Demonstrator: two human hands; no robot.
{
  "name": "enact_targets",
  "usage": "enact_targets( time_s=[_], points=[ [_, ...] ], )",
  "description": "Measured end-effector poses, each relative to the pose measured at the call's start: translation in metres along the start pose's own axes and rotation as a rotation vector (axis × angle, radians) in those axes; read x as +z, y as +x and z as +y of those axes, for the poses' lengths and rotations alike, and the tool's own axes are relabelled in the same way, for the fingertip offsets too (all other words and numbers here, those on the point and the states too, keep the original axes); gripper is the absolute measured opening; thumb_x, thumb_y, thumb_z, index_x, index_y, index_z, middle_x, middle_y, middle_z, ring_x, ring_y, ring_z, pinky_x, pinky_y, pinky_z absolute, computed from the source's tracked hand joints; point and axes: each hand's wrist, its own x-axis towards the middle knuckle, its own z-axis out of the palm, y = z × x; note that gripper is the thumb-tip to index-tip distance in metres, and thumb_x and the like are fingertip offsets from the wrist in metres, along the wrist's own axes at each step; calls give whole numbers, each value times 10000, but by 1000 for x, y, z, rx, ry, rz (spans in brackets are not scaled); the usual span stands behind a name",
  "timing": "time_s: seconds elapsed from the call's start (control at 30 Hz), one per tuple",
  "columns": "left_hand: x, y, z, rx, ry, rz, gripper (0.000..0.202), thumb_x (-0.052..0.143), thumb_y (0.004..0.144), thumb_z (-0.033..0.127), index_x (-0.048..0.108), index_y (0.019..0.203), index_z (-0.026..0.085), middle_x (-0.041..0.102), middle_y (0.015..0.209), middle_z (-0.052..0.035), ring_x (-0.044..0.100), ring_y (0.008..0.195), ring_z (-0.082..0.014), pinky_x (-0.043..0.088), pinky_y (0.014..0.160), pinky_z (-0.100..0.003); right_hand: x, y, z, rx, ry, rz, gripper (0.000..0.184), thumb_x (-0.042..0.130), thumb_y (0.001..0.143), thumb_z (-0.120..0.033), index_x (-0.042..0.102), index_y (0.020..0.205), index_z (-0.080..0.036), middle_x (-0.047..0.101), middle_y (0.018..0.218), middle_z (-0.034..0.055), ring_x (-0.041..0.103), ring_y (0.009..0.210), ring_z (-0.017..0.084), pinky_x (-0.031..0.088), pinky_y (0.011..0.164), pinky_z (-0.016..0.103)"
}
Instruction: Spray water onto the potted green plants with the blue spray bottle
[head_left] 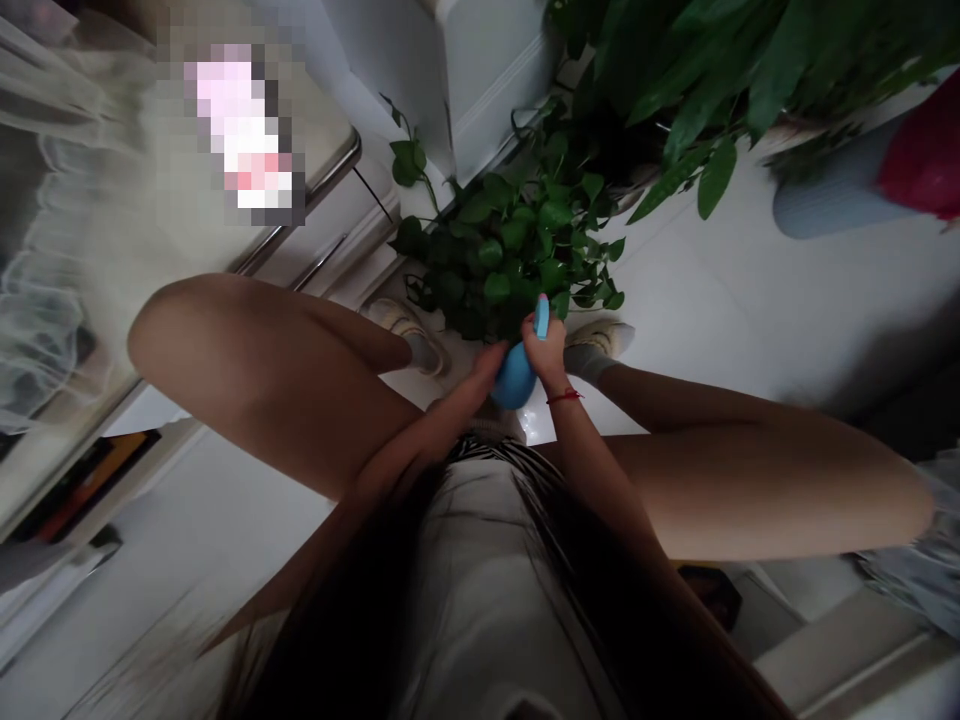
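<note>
Crouched over a white floor (750, 300), facing a leafy green plant (517, 240). Just below the leaves, between the feet, a round blue spray bottle (514, 382). Right hand (549, 352) closed round its neck and trigger. Left hand (484, 370) against its body, grip too blurred to tell. Red cord (564, 397) on the right wrist.

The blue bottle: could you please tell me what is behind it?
A leafy green plant stands behind the blue bottle, which left hand and right hand grip. Leaves hide whatever it stands in.

The pale glossy floor (712, 300) bears a leafy plant (510, 240) and the person's shoes (600, 335).
</note>
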Motion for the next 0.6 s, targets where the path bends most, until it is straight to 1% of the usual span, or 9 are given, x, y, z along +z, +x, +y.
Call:
enact_targets(
  time_s=[0.07,0.1,0.17,0.23,0.3,0.37,0.5,0.6],
  points=[
    [8,3,21,72,-35,11,351,671,1102,171,668,753,201,735,886,-49,651,1041,-199,525,1025,-312,1,-4,-4,8,23,-13,59,674,897,-296,633,865,-269,720,817,61,731,891,315,653,957,516],
    [12,4,31,94,-51,-7,366,675,1126,214,685,761,194,742,899,-38,659,1020,-180,529,1011,-292,2,-6,-6,5,35,-19,52,676,877,-274,627,860,-270,724,819,61,728,887,312,654,953,511],
    [20,5,47,101,-66,-61,426,720,1128,256,681,710,187,708,818,-26,638,918,-162,531,945,-288,2,-11,-8,-5,40,-34,73,671,847,-242,607,839,-274,716,814,61,718,878,308,652,941,506],
    [26,6,56,75,-90,-116,474,762,1111,233,651,653,188,655,733,-13,587,833,-151,510,898,-298,3,-14,-7,-11,25,-53,100,662,835,-234,577,818,-282,691,797,58,702,859,304,646,913,496],
    [29,7,60,33,-124,-160,486,761,1105,190,643,633,186,639,703,-11,566,805,-149,499,901,-312,2,-16,-5,-21,13,-63,117,658,829,-245,551,811,-290,664,783,53,681,840,296,637,878,477],
    [29,10,62,-2,-137,-188,461,731,1111,167,677,654,179,675,721,-28,609,832,-159,513,957,-331,1,-17,-3,-35,12,-62,132,657,821,-269,529,808,-296,644,770,45,656,812,283,623,843,460],
    [28,19,65,-44,-88,-236,371,662,1124,141,780,772,159,747,775,-70,712,974,-198,531,1111,-375,-4,-18,-3,-52,40,-71,154,659,823,-353,515,804,-301,600,710,15,600,747,253,591,776,425],
    [28,25,68,-52,-71,-267,338,624,1135,128,836,872,137,759,782,-80,719,979,-206,534,1148,-391,-7,-20,-5,-59,69,-82,193,668,822,-405,512,782,-301,569,658,-4,576,716,236,574,741,399]
  ],
)
